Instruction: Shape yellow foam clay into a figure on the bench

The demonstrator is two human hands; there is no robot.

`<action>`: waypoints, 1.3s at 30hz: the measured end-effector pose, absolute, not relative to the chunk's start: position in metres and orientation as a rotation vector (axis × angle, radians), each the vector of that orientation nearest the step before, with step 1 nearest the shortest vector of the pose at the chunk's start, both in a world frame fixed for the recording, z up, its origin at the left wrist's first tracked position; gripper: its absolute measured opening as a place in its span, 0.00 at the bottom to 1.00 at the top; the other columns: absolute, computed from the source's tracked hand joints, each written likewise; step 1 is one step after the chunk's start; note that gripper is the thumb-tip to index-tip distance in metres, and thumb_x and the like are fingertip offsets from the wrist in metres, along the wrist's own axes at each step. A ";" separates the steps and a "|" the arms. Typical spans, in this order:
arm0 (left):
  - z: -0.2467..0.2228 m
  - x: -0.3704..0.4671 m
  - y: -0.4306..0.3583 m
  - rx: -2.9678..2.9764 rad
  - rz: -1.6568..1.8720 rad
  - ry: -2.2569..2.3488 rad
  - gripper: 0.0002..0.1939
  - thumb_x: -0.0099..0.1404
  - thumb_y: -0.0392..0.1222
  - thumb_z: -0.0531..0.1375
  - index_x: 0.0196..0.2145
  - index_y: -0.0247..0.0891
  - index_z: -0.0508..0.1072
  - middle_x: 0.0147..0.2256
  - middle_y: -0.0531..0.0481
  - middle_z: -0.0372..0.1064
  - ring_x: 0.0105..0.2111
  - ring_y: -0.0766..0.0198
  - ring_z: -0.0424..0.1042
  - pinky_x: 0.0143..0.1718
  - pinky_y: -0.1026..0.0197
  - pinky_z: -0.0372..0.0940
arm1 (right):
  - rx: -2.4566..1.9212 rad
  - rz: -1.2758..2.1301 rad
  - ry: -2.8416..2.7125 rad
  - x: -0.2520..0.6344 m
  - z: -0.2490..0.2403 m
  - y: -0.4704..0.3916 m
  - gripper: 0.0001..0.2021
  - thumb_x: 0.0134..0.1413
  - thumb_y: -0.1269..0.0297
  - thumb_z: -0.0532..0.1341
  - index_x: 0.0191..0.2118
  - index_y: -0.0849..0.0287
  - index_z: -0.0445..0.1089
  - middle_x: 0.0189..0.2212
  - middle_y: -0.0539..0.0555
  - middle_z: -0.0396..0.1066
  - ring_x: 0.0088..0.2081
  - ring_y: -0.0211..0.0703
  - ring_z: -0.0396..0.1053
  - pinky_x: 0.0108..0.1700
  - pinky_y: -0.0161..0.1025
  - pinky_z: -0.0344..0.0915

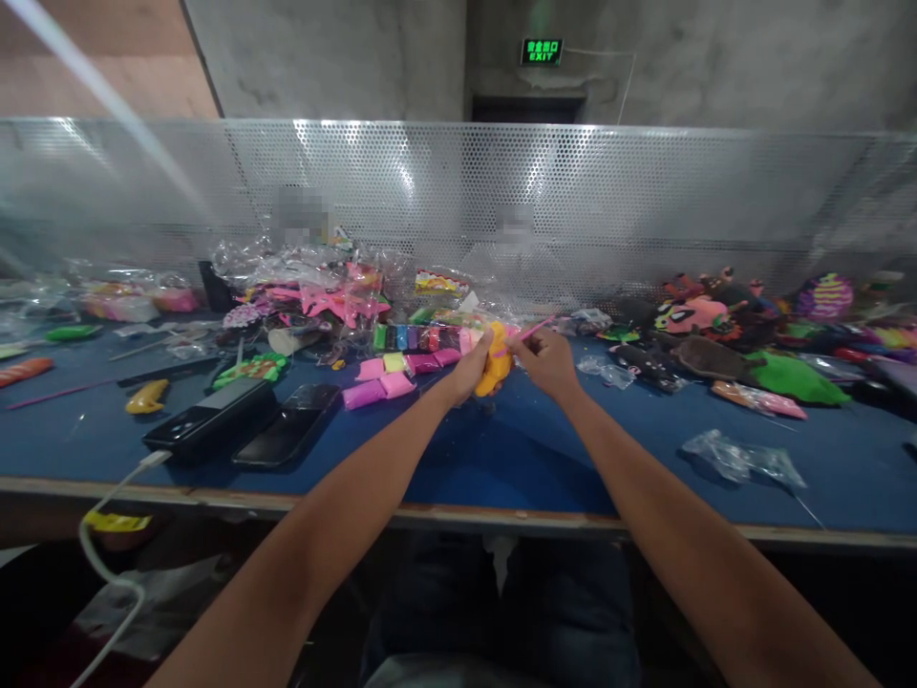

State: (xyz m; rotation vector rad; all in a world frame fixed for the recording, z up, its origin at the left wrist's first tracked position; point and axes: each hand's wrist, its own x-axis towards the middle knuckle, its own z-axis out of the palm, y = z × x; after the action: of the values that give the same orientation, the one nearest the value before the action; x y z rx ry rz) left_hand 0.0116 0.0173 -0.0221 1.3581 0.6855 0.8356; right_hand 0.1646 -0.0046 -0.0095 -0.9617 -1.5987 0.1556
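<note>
My left hand is closed around a yellow-orange modelling-clay figure, held up above the blue table. Pink or purple marks show on the figure's side. In my right hand, fingers pinch a thin pink stick-like tool, with its far end pointing up and to the right. The fingertips of my right hand are close against the figure; whether the tool touches it I cannot tell. Left of my hands lie pink and purple clay packets and a row of several coloured clay blocks.
A power bank with a white cable and a black phone lie at front left. Crumpled plastic wrap sits at front right. Finished-looking clay figures are piled at right. A perforated metal screen stands behind.
</note>
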 end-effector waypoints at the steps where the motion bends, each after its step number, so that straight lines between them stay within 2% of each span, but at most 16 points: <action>1: -0.022 0.012 0.017 1.357 0.839 0.679 0.40 0.69 0.70 0.37 0.35 0.32 0.72 0.17 0.50 0.65 0.14 0.68 0.63 0.16 0.67 0.58 | -0.980 0.143 -1.586 0.165 -0.010 -0.004 0.21 0.54 0.43 0.61 0.24 0.55 0.66 0.19 0.49 0.65 0.22 0.39 0.61 0.27 0.37 0.59; 6: -0.022 0.013 0.017 1.340 0.904 0.611 0.34 0.73 0.64 0.38 0.41 0.34 0.71 0.23 0.49 0.71 0.14 0.68 0.64 0.16 0.67 0.58 | -0.985 0.063 -1.462 0.169 -0.008 -0.004 0.20 0.55 0.43 0.61 0.25 0.55 0.66 0.20 0.50 0.67 0.23 0.39 0.63 0.28 0.38 0.59; 11: -0.020 0.012 0.014 1.384 0.829 0.636 0.36 0.74 0.62 0.35 0.38 0.31 0.72 0.19 0.50 0.67 0.13 0.68 0.62 0.15 0.67 0.56 | -0.927 0.241 -1.630 0.168 -0.010 -0.003 0.21 0.53 0.43 0.62 0.25 0.56 0.68 0.18 0.49 0.65 0.22 0.39 0.62 0.26 0.37 0.58; 14: -0.017 0.012 0.012 1.337 0.832 0.626 0.36 0.74 0.61 0.34 0.41 0.31 0.72 0.21 0.50 0.68 0.12 0.68 0.61 0.13 0.66 0.54 | -0.973 0.145 -1.548 0.169 -0.009 -0.002 0.20 0.53 0.44 0.62 0.25 0.56 0.67 0.18 0.48 0.65 0.22 0.39 0.62 0.27 0.37 0.59; 17: -0.016 0.012 0.011 1.301 0.851 0.594 0.35 0.74 0.62 0.35 0.43 0.34 0.71 0.23 0.51 0.69 0.12 0.69 0.61 0.13 0.66 0.54 | -0.937 0.104 -1.479 0.169 -0.007 -0.005 0.19 0.54 0.45 0.62 0.24 0.56 0.66 0.18 0.48 0.65 0.22 0.38 0.62 0.26 0.37 0.60; 21: -0.017 0.010 0.011 1.312 0.839 0.588 0.36 0.72 0.65 0.37 0.39 0.33 0.71 0.21 0.49 0.68 0.12 0.70 0.60 0.12 0.68 0.53 | -0.893 0.252 -1.614 0.164 -0.008 -0.007 0.20 0.54 0.44 0.62 0.24 0.56 0.67 0.19 0.50 0.67 0.21 0.39 0.64 0.25 0.37 0.61; 23: -0.017 0.010 0.011 1.310 0.828 0.587 0.36 0.71 0.66 0.37 0.38 0.33 0.71 0.20 0.50 0.67 0.11 0.69 0.59 0.12 0.67 0.53 | -0.936 0.217 -1.615 0.164 -0.008 -0.006 0.19 0.53 0.44 0.63 0.25 0.56 0.68 0.19 0.50 0.68 0.21 0.39 0.64 0.25 0.37 0.61; 27: -0.018 0.010 0.013 1.279 0.859 0.548 0.35 0.71 0.67 0.39 0.41 0.34 0.71 0.22 0.51 0.68 0.11 0.70 0.59 0.12 0.67 0.54 | -0.942 0.113 -1.477 0.167 -0.007 -0.006 0.20 0.54 0.43 0.62 0.26 0.56 0.67 0.19 0.49 0.67 0.22 0.39 0.63 0.26 0.37 0.60; 33: -0.018 0.009 0.012 1.305 0.842 0.577 0.37 0.71 0.67 0.36 0.40 0.33 0.71 0.22 0.50 0.68 0.11 0.70 0.59 0.12 0.67 0.54 | -0.893 0.238 -1.628 0.165 -0.007 -0.008 0.20 0.54 0.44 0.62 0.24 0.56 0.68 0.18 0.49 0.64 0.21 0.38 0.61 0.25 0.37 0.58; 39: -0.017 0.009 0.013 1.315 0.850 0.569 0.38 0.70 0.68 0.37 0.43 0.32 0.70 0.22 0.51 0.68 0.10 0.70 0.58 0.11 0.66 0.55 | -0.914 0.112 -1.452 0.166 -0.007 -0.005 0.20 0.55 0.45 0.62 0.24 0.56 0.67 0.17 0.47 0.63 0.21 0.37 0.59 0.25 0.36 0.57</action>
State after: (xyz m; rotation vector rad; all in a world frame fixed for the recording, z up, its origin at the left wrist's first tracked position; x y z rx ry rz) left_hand 0.0092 0.0132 -0.0173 1.3147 0.5692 0.8500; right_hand 0.1661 -0.0050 -0.0071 -0.9137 -1.4517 0.1122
